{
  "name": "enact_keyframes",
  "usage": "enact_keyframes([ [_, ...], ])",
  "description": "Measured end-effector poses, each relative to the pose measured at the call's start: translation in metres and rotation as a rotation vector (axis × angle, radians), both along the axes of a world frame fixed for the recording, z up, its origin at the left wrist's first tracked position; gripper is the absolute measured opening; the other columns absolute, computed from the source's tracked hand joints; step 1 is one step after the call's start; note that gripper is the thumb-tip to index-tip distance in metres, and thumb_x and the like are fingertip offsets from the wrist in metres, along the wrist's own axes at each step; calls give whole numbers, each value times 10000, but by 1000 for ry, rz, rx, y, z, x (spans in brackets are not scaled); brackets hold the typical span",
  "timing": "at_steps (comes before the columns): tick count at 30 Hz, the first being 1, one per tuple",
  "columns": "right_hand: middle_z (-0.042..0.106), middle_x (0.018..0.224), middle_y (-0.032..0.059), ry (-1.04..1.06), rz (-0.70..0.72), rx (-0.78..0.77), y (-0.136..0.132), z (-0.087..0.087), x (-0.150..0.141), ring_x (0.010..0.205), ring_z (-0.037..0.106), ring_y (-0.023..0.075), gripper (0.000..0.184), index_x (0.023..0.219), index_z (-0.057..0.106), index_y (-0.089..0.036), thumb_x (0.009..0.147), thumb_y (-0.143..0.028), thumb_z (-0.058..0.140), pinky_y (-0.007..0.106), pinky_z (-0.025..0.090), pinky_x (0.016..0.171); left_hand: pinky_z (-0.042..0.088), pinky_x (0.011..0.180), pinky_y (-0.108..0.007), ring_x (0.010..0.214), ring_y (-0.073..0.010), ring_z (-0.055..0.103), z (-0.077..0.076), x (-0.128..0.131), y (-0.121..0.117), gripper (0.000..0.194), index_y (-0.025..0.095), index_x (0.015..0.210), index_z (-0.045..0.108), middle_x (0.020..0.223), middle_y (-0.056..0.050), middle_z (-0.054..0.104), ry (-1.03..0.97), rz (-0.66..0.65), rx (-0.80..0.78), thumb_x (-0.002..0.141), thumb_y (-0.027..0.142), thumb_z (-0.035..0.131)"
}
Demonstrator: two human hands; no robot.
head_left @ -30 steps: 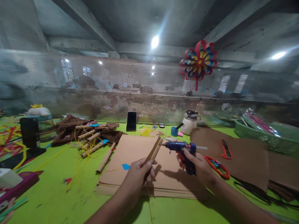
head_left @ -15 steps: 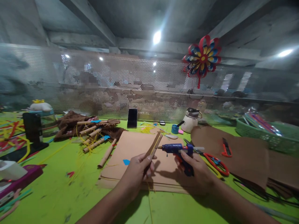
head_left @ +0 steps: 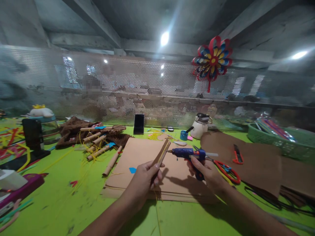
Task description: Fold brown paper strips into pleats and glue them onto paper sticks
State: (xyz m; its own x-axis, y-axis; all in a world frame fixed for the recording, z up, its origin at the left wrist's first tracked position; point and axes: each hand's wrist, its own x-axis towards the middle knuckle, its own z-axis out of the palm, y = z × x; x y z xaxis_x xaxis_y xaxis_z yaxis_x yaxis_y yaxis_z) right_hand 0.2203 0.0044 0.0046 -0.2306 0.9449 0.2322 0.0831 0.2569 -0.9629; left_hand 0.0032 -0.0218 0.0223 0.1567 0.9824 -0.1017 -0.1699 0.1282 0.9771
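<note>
My left hand (head_left: pixel 147 177) is closed around the lower end of a folded brown paper strip (head_left: pixel 161 153), which slants up and to the right with a thin yellow string along it. In my right hand (head_left: pixel 205 172) is a dark blue glue gun (head_left: pixel 185 153), gripped by its handle, a clear glue stick poking out at the back. Its nozzle points left, close to the strip's upper part; whether it touches, I cannot tell. Under both hands lies a stack of brown paper sheets (head_left: pixel 137 150), with a small blue paper piece (head_left: pixel 132 170) on it.
Left of the stack are several paper rolls (head_left: pixel 98 153) with yellow string. A phone (head_left: pixel 138 124) stands behind it. To the right are red-handled scissors (head_left: pixel 227 172), a cutter (head_left: pixel 237 154) on brown paper (head_left: pixel 263 164), and a green basket (head_left: pixel 283 142). A purple power strip (head_left: pixel 31 185) sits at left.
The glue gun has shifted slightly up and to the right, its nozzle moving higher along the strip. My left hand and the paper strip stay nearly still.
</note>
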Motion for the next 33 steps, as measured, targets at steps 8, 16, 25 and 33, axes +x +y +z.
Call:
enact_keyframes([
  [8, 459, 574, 20, -127, 48, 89, -3, 0, 1, 547, 406, 125, 404, 705, 568, -129, 849, -477, 424, 282, 292, 520, 187, 394, -174, 400, -36, 321, 0, -1, 1, 289, 115, 867, 587, 546, 34, 492, 17, 8, -25, 735, 372, 572],
  [16, 465, 558, 23, -103, 55, 115, -7, 2, -4, 528, 411, 124, 401, 681, 555, -130, 834, -482, 441, 273, 283, 497, 188, 399, -177, 398, -38, 328, -2, -2, 3, 318, 107, 867, 594, 531, 36, 492, 32, 17, -7, 719, 388, 579],
  [25, 479, 597, 27, 8, 26, 50, -2, 0, -1, 551, 408, 116, 412, 646, 533, -130, 860, -461, 414, 264, 302, 523, 191, 408, -182, 404, -39, 315, -1, -1, 2, 301, 103, 867, 575, 535, 30, 497, 48, -19, 21, 756, 381, 549],
  [33, 457, 575, 14, 43, 79, -24, -5, 0, -3, 530, 409, 107, 408, 639, 521, -131, 849, -470, 434, 259, 300, 510, 178, 403, -185, 394, -40, 310, 0, -1, 1, 318, 109, 857, 585, 523, 35, 489, 45, -13, 21, 731, 401, 565],
])
